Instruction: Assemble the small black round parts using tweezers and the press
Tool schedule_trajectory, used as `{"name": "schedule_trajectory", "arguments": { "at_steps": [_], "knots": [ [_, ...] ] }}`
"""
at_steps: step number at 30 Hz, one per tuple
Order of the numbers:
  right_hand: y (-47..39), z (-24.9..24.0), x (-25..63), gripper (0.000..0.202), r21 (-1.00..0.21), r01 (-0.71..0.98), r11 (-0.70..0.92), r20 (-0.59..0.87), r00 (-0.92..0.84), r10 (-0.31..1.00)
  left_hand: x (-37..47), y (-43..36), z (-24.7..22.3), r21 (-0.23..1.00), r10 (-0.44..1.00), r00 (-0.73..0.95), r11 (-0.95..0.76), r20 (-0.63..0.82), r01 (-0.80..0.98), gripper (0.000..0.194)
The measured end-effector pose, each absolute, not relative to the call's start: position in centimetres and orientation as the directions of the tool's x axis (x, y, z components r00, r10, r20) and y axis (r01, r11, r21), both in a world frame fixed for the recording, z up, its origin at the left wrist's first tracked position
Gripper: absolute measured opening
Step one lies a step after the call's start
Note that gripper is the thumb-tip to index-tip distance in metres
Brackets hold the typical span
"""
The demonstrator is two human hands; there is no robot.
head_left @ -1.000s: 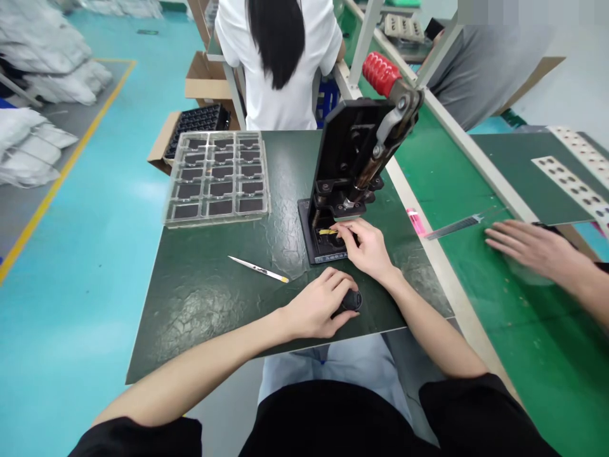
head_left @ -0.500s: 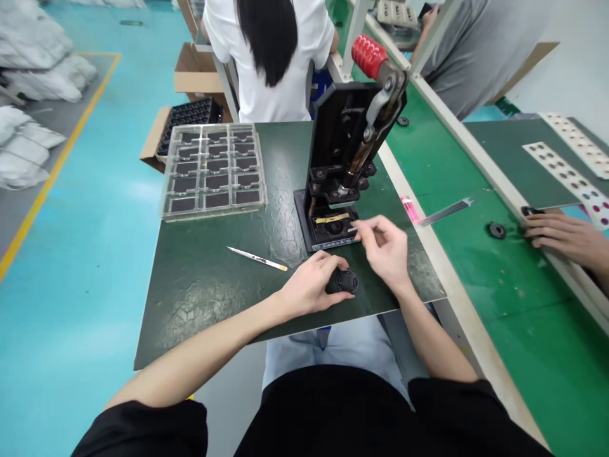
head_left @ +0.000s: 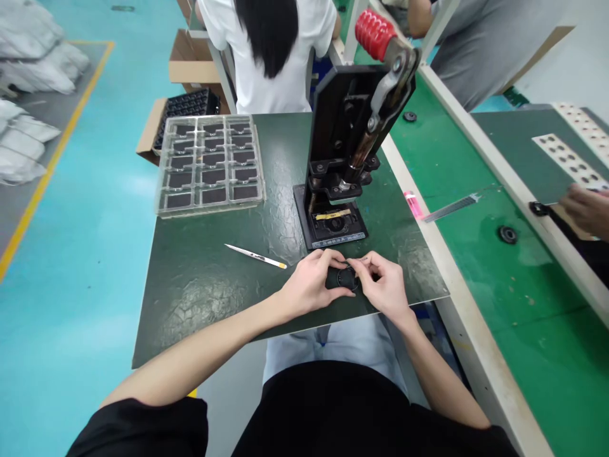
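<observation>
My left hand (head_left: 308, 287) curves its thumb and fingers around a small black round part (head_left: 348, 278) near the table's front edge. From the other side, my right hand (head_left: 384, 287) is closed in a pinch at the upper right rim of that part. Whatever lies between its fingertips is too small and hidden to name. Just beyond both hands stands a black hand press (head_left: 328, 136) with a red-gripped lever (head_left: 375, 33). A yellow strip (head_left: 333, 215) lies across the press base. White pointed tweezers (head_left: 255, 256) rest on the table left of my hands.
A clear compartment tray (head_left: 162, 190) with dark pieces sits at the table's back left. Rightward runs a green conveyor (head_left: 476, 266) with black round parts (head_left: 507, 235). A co-worker's hand (head_left: 587, 208) works beyond it; another person sits ahead, behind the press.
My right hand has come back from the front of the press base to the black round part. My left hand keeps its hold. The co-worker's hand at right has shifted.
</observation>
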State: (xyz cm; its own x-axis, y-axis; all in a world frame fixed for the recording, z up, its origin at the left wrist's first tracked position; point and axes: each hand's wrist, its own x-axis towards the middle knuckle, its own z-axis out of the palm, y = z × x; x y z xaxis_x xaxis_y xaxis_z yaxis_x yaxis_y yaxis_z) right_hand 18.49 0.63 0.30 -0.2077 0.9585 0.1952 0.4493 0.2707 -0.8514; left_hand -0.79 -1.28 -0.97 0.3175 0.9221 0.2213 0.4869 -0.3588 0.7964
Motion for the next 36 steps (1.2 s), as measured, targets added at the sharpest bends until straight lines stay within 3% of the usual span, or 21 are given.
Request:
{"name": "schedule_trajectory", "arguments": {
  "at_steps": [7,13,16,19,21,24,26,27,32,36],
  "knots": [
    [0.2,0.2,18.6,0.034,-0.788,0.503,0.356,0.264,-0.245,0.933,-0.7,-1.3,-1.1,0.792,0.926,0.312,-0.349,0.211,0.501,0.059],
    [0.0,0.6,18.0,0.031,-0.593,0.556,0.583,0.463,-0.357,0.811,-0.6,-1.3,-1.2,0.794,0.926,0.314,-0.349,0.21,0.498,0.056],
    [0.0,0.5,17.6,0.032,-0.543,0.566,0.621,0.477,-0.401,0.782,-0.5,-1.3,-1.2,0.793,0.929,0.308,-0.341,0.203,0.505,0.052],
    [0.1,0.4,17.5,0.034,-0.579,0.565,0.588,0.434,-0.396,0.809,-0.3,-1.3,-1.2,0.803,0.939,0.293,-0.314,0.182,0.507,0.051],
    [0.2,0.5,17.6,0.035,-0.666,0.532,0.523,0.383,-0.357,0.852,-0.3,-1.2,-1.2,0.812,0.943,0.282,-0.3,0.175,0.5,0.053],
    [0.2,1.0,18.2,0.031,-0.836,0.422,0.35,0.361,-0.056,0.931,-0.3,-1.1,-1.1,0.825,0.947,0.275,-0.286,0.165,0.488,0.06],
    [0.0,1.5,18.9,0.028,-0.88,0.365,0.302,0.375,0.145,0.916,-0.3,-1.0,-1.1,0.83,0.947,0.273,-0.284,0.166,0.479,0.061],
    [-0.1,1.6,19.3,0.027,-0.866,0.385,0.318,0.402,0.16,0.901,-0.3,-1.0,-1.1,0.831,0.947,0.272,-0.286,0.171,0.477,0.061],
    [-0.8,1.6,20.5,0.049,-0.644,0.563,0.518,0.482,-0.226,0.846,-0.3,-1.1,-0.8,0.826,0.945,0.272,-0.297,0.182,0.478,0.061],
    [-0.8,0.9,20.3,0.056,-0.616,0.561,0.553,0.521,-0.237,0.82,-0.4,-1.1,-0.7,0.822,0.94,0.287,-0.306,0.183,0.48,0.06]
  ]
}}
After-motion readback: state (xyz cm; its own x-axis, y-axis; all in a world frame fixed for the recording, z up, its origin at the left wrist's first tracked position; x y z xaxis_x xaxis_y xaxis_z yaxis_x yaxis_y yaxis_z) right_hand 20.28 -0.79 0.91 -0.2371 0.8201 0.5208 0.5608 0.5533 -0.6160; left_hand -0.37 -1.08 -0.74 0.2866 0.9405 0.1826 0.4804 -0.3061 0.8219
